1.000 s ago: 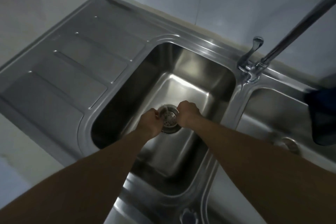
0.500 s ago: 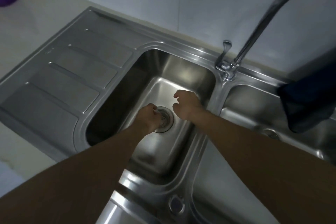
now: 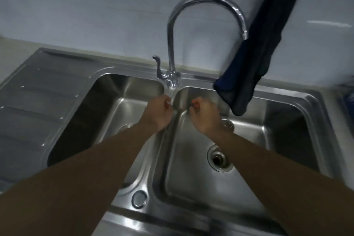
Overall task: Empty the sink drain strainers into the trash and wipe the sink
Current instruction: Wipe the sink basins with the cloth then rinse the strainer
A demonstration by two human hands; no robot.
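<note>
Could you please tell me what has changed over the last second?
Both hands rose from the left basin's drain: the left hand and right hand hang by the divider, fingers curled; whether they hold anything is unclear. The faucet and dark cloth stayed put.

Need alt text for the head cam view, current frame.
A person's left hand and right hand hover, fingers curled, over a stainless double sink below a gooseneck faucet. The right basin's drain is open, a strainer lying beyond it; a dark cloth hangs at right.
</note>
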